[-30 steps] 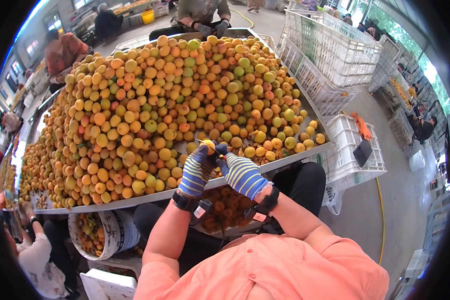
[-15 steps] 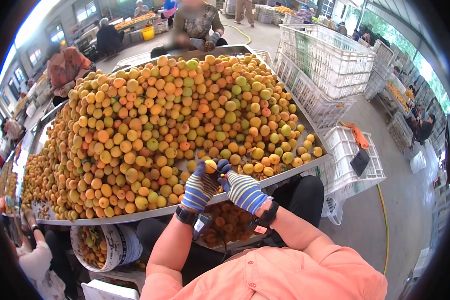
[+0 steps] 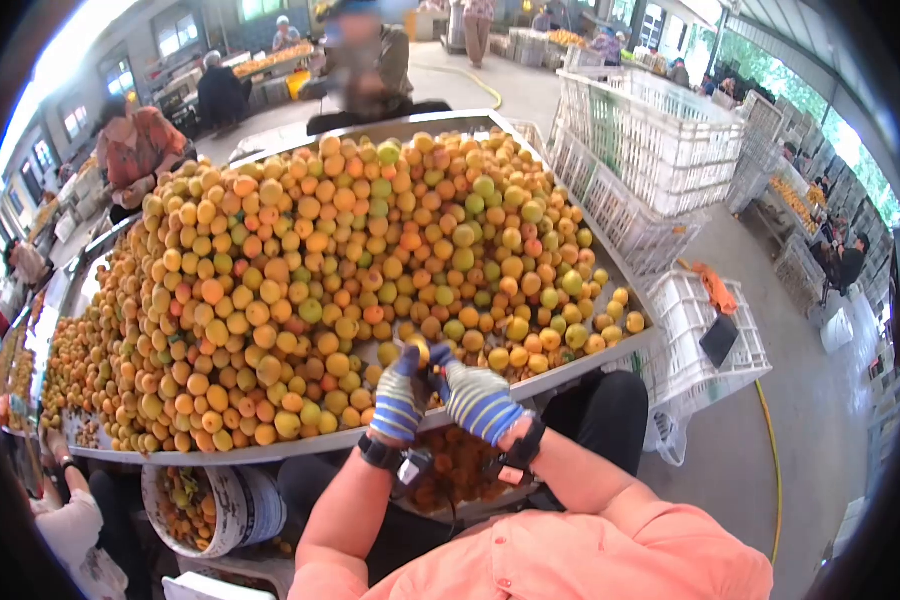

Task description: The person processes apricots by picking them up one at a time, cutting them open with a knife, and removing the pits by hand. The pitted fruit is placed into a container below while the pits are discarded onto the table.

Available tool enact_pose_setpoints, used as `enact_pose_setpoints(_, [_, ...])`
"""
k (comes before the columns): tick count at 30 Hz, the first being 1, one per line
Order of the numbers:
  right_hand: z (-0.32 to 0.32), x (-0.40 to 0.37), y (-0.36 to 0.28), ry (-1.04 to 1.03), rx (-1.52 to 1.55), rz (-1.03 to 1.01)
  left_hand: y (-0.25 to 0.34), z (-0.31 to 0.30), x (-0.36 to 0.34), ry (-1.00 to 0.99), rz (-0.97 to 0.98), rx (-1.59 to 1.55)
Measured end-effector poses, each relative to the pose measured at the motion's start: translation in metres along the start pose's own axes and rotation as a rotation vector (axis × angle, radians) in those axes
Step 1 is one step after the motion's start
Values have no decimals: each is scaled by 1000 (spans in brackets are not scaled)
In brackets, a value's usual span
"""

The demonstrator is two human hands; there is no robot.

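My left hand (image 3: 400, 395), in a blue, yellow and white striped glove, is closed around a yellow-orange apricot (image 3: 421, 351) at the metal tray's front edge. My right hand (image 3: 478, 398), gloved alike, meets it from the right, its dark fingertips curled in against the fruit. Whether those fingers also grip something small is hidden. Beyond both hands rises a large heap of apricots (image 3: 300, 290), orange, yellow and some greenish, on the metal tray (image 3: 260, 455). More apricots (image 3: 460, 460) show in shadow below the tray edge, between my forearms.
A white bucket (image 3: 232, 505) with fruit pieces stands at lower left. Stacked white crates (image 3: 650, 140) rise on the right, near another crate (image 3: 680, 370) bearing an orange cloth (image 3: 715, 288) and a dark flat object (image 3: 718, 341). Co-workers sit across the tray and at left.
Both hands have drawn slightly down toward me, still together at the apricot. The view has shifted a little. The co-worker across the tray has changed posture.
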State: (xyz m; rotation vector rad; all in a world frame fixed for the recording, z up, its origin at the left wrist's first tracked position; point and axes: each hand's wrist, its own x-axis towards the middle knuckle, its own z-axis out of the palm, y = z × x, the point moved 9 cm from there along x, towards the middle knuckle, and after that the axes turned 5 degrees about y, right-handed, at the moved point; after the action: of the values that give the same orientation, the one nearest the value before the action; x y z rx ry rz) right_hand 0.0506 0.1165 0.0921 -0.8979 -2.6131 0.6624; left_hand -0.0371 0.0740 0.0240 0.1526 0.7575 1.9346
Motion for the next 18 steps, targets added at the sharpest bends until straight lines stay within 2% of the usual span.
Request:
enact_pose_setpoints(4, [7, -2, -4, 2, 116, -33, 6, -10, 2, 70, 92, 79])
enact_pose_setpoints(6, [29, 0, 6, 23, 335, -128, 15, -6, -3, 106, 172, 184])
enact_pose_setpoints(8, [46, 2, 4, -137, 446, -115, 20, -1, -7, 82, 174, 225])
enact_pose_setpoints(10, [53, -1, 12, -204, 578, 40, 26, 12, -19, 120, 119, 256])
enact_pose_setpoints(13, [45, -8, 15, -211, 549, 31, 19, 3, -7, 68, 123, 66])
enact_pose_setpoints(16, [16, -19, 13, -275, 568, 148, 24, -16, -1, 207, 133, -12])
enact_pose_setpoints(17, [4, -23, 28, -216, 723, 344, 30, -32, 6, 244, 167, 22])
enact_pose_setpoints(18, [-3, -14, 30, -22, 854, 273, 29, -28, 5, 221, 168, 96])
